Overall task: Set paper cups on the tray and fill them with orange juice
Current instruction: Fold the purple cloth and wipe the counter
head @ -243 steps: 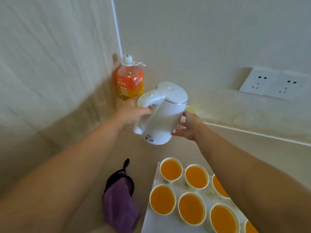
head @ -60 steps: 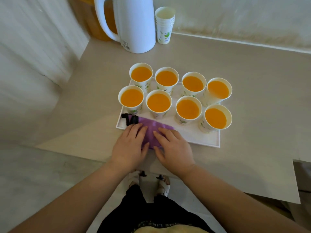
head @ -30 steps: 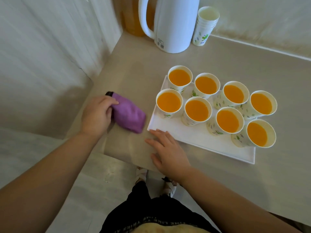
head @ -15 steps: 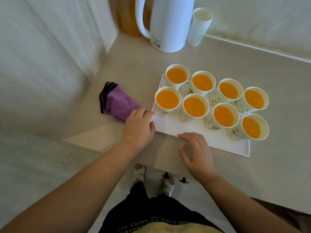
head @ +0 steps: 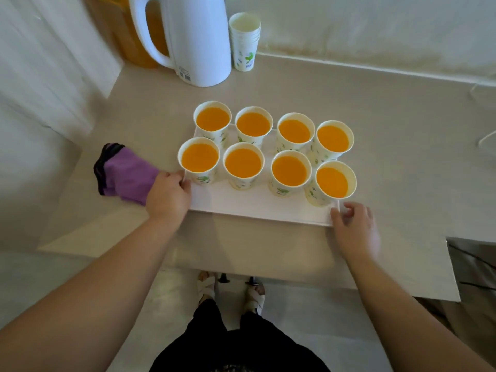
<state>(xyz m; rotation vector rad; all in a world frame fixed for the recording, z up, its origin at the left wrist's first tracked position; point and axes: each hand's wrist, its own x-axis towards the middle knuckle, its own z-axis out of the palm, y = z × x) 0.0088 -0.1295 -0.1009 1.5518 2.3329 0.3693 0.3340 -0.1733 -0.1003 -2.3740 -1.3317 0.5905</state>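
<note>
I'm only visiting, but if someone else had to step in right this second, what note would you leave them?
Left hand grips the tray at its left edge. Right hand is at the near right corner; it is blurred, so its grip is unclear.
Eight paper cups stand on the tray in two rows of four, all filled with orange juice. Spare cups are stacked beside the white jug; a purple cloth lies left of the tray.
Done: setting and filling. Left: probably just carrying the tray, kept level.
</note>
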